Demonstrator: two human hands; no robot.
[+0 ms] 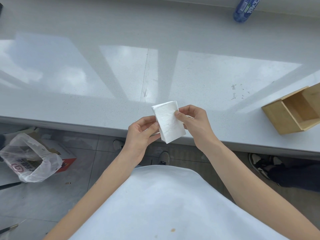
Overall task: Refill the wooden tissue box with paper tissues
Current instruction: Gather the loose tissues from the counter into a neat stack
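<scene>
A folded tissue stack (169, 123) is pinched between left hand (141, 134) and right hand (194, 121); loose layers could be splayed before the wooden tissue box (284, 118) is reached.

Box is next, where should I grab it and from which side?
Take the wooden box by its two outer side walls, coming from above and its left. It lies at the counter edge, open cavity facing up, so the walls are bare for a grip.

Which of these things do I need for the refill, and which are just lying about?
For the job: tissues, held by left hand and right hand; wooden box, open, on the counter.
Lying about: bottle; plastic bag and carton on the floor.
</scene>
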